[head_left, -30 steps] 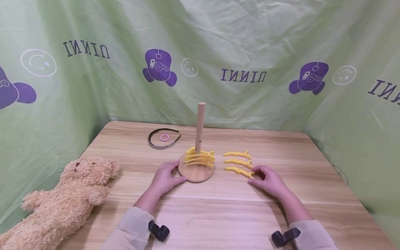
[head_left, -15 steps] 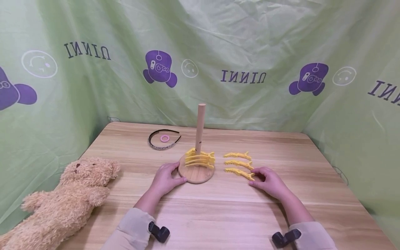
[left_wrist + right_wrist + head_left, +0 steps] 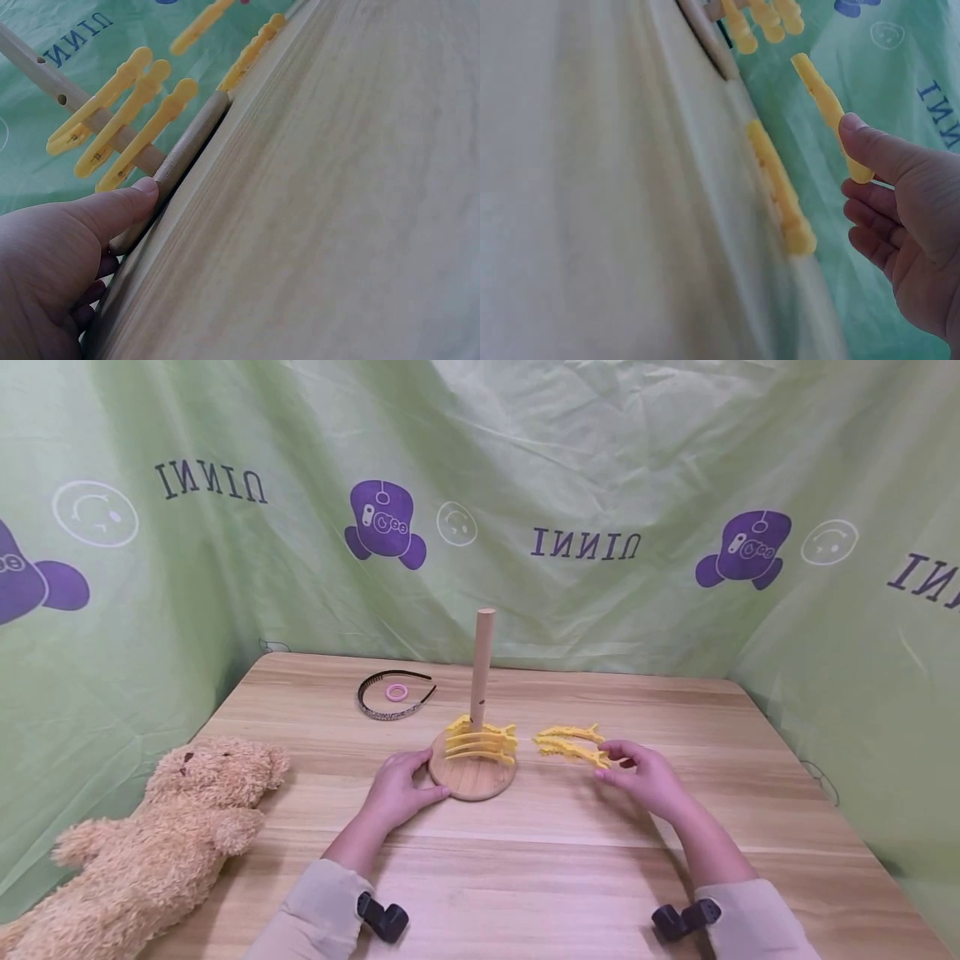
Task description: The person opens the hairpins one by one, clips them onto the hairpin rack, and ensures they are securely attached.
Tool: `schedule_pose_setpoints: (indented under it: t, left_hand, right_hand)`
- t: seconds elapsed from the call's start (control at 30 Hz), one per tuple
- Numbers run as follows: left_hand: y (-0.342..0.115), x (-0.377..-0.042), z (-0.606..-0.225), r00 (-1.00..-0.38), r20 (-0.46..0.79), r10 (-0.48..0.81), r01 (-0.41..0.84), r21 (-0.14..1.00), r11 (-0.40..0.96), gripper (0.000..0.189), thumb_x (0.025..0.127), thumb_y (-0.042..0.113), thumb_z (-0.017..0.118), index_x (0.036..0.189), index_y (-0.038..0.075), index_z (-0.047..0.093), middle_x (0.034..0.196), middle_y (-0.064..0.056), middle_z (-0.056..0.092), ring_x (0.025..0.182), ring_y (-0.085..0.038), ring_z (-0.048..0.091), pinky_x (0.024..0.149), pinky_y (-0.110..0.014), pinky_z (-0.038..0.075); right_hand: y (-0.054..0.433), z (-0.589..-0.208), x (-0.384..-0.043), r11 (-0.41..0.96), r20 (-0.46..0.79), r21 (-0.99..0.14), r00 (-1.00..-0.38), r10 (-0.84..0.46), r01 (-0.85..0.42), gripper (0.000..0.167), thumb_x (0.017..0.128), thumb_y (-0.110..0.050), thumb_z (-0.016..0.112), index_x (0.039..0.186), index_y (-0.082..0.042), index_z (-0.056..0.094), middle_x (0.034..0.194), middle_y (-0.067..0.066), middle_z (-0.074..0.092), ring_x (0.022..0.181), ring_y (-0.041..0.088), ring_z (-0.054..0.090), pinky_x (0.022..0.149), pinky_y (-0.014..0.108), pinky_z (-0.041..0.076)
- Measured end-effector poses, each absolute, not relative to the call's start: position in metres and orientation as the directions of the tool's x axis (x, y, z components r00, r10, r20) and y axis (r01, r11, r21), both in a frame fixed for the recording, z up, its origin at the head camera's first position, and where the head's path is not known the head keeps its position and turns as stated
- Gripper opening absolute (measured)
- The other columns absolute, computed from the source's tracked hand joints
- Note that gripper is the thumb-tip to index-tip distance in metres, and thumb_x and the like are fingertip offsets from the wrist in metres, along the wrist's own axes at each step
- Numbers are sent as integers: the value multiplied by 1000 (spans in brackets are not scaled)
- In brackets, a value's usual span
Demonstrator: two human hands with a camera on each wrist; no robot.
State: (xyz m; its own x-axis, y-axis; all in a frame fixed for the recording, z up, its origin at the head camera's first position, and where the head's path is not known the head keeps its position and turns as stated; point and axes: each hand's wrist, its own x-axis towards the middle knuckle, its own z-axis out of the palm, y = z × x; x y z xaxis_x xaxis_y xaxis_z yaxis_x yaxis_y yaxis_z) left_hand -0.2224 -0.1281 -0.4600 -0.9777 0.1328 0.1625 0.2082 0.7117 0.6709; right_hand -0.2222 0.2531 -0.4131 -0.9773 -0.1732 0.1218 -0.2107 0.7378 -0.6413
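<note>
My left hand grips the near-left edge of a wooden stand's round base, thumb on the rim. An upright dowel rises from that base. Three yellow hair clips are clamped crosswise around the dowel's lower part, one above another. Between thumb and fingertips, my right hand pinches the tail end of another yellow hair clip, raised off the table with its jaws toward the stand. Below it, further yellow clips lie on the table; the held clip overlaps them in the head view.
Behind the stand, to the left, lie a black headband with a sparkly band and a pink ring. A teddy bear rests along the table's left side. Green printed cloth hangs around the table.
My right hand has lifted the nearest clip of the row off the table and moved slightly away from me. My left hand stays on the base.
</note>
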Motion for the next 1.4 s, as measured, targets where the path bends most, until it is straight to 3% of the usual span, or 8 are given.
schedule_pose_setpoints:
  t: [0.37, 0.6, 0.97, 1.4]
  left_hand:
    - [-128, -223, -460, -977, 166, 137, 213, 665, 716, 74, 76, 34, 82, 134, -2, 56, 134, -20, 60, 129, -39, 50, 113, -52, 36]
    - [-128, -222, -460, -977, 165, 133, 210, 672, 711, 74, 75, 34, 83, 134, -2, 56, 135, -20, 60, 129, -39, 50, 113, -52, 37]
    - [-128, -221, -459, -977, 166, 135, 212, 669, 712, 73, 76, 33, 82, 134, -2, 56, 135, -20, 60, 129, -39, 50, 113, -52, 37]
    - [-128, -222, -460, -976, 169, 136, 214, 666, 715, 73, 76, 34, 82, 134, -2, 56, 134, -20, 60, 129, -39, 50, 113, -52, 37]
  right_hand:
    - [224, -380, -236, 716, 173, -637, -959, -226, -284, 45, 88, -25, 73, 126, -3, 64, 118, 17, 70, 111, 36, 64, 87, 46, 57]
    - [202, -370, -243, 714, 191, -620, -945, -265, -325, 44, 89, -28, 72, 125, -4, 65, 119, 17, 70, 113, 35, 64, 91, 51, 55]
    - [176, -367, -256, 730, 241, -570, -926, -289, -376, 30, 91, -20, 69, 117, -4, 71, 107, 12, 75, 99, 28, 70, 77, 40, 59]
    - [139, -371, -268, 717, 194, -584, -923, -332, -380, 31, 92, -23, 68, 117, -6, 71, 115, 12, 73, 106, 28, 69, 86, 42, 59]
